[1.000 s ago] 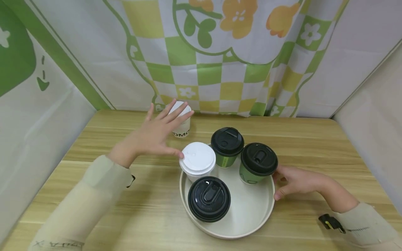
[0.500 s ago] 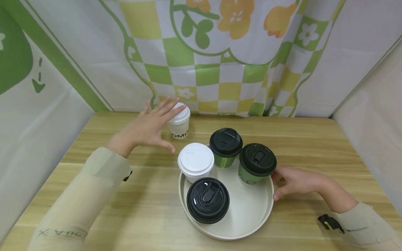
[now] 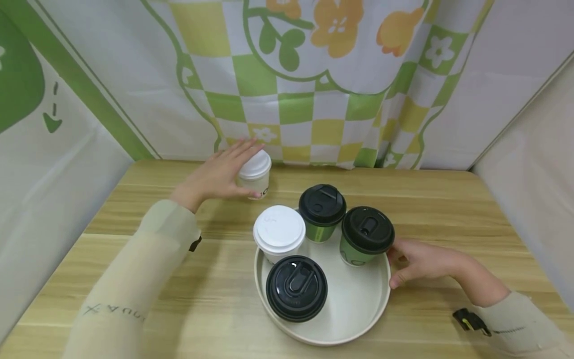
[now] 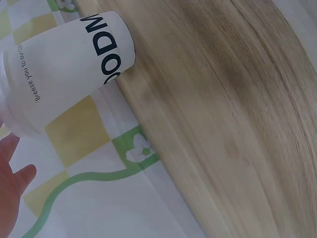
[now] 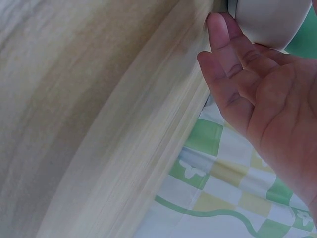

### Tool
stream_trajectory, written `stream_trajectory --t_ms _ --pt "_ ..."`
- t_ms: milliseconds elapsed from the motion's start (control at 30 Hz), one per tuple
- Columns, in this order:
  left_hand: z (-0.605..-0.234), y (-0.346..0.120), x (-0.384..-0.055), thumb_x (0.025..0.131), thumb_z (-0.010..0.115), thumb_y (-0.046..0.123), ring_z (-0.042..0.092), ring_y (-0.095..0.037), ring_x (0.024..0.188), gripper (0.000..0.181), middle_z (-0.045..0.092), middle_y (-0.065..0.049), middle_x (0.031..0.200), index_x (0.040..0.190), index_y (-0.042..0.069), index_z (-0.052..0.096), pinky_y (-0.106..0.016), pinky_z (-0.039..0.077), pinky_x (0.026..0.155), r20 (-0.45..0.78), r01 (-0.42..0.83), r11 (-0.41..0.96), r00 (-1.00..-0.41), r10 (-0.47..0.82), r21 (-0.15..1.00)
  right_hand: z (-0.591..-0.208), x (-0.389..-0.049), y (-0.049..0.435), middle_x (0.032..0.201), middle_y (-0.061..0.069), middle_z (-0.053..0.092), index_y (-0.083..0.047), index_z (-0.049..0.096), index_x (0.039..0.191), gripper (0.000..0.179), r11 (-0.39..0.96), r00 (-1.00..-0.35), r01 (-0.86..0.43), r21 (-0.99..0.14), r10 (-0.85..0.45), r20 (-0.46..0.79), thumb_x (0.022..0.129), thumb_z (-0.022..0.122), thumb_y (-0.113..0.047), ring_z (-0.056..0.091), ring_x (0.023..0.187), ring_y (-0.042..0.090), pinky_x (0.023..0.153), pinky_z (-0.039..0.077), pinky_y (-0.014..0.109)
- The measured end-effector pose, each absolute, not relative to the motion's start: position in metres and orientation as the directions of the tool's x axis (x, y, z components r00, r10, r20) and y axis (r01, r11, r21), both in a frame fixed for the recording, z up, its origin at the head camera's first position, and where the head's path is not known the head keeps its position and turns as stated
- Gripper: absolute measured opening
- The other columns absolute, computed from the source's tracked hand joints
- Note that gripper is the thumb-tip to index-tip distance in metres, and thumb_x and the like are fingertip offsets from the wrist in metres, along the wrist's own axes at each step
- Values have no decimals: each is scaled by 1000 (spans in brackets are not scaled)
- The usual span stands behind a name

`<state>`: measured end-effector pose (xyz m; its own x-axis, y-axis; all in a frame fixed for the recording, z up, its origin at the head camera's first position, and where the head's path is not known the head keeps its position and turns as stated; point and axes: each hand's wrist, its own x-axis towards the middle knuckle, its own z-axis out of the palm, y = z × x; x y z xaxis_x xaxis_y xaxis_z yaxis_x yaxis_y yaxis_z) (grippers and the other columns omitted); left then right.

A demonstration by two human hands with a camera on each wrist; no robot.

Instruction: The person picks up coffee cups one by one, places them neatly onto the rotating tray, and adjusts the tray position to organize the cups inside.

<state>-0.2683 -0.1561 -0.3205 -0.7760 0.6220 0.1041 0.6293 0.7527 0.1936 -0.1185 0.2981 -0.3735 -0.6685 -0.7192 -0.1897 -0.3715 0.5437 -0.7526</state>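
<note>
At the back of the table a white paper cup (image 3: 254, 167) with a white lid stands upright, dark letters on its side (image 4: 74, 59). My left hand (image 3: 218, 175) reaches around its left side, thumb in front and long fingers by the lid; its fingertips lie close to the lid in the left wrist view. A round cream tray (image 3: 354, 299) holds a white-lidded cup (image 3: 279, 229), two green cups with black lids (image 3: 322, 204), and a cup under a larger black lid (image 3: 297, 289). My right hand (image 3: 426, 259) rests relaxed fingers against the tray's right wall (image 5: 270, 20).
A wooden table (image 3: 202, 299) carries everything. Behind it hangs a green, yellow and white checked curtain (image 3: 296, 107), close to the far cup. Pale fabric walls (image 3: 67, 164) rise at both sides. The tray's front right floor is bare.
My left hand moves off the white-lidded cup on the tray toward the far white cup, its spread fingers drawing together and its thumb coming in front. The right hand stays at the tray.
</note>
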Motion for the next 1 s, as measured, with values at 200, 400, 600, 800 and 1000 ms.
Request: stream_trajectory --t_ms 200,400,600,800,1000 --pt "-326 -155 -278 76 76 62 16 -36 154 108 18 -7 167 160 21 21 -61 21 121 138 627 733 -777 615 264 -374 -117 299 126 19 60 9 40 138 81 549 -675 -352 -758 -710 -201 79 82 -28 62 106 16 92 50 62" --pt "-333 -155 -283 77 77 60 18 -36 153 106 19 -6 167 159 21 22 -62 23 120 138 588 733 -803 579 342 -372 -117 299 127 18 60 7 41 138 81 567 -678 -364 -739 -705 -208 79 82 -29 63 106 17 94 51 51" --pt "-339 -153 -286 78 78 56 20 -37 152 104 20 -9 166 159 19 23 -63 22 120 145 562 726 -819 555 398 -372 -116 299 126 16 61 7 42 138 81 575 -682 -370 -729 -702 -207 78 82 -31 63 106 16 94 52 45" --pt "-342 -153 -287 80 79 48 25 -39 150 96 26 -14 164 156 13 31 -63 20 120 176 568 711 -816 550 414 -373 -116 299 123 15 62 6 42 137 80 573 -682 -370 -732 -702 -205 78 82 -31 62 105 13 93 52 43" --pt "-343 -154 -284 81 79 39 28 -40 148 89 29 -17 162 153 9 36 -62 22 120 204 577 686 -810 550 444 -373 -116 299 124 15 62 6 43 137 79 566 -680 -380 -732 -707 -193 78 82 -30 62 104 14 93 53 41"
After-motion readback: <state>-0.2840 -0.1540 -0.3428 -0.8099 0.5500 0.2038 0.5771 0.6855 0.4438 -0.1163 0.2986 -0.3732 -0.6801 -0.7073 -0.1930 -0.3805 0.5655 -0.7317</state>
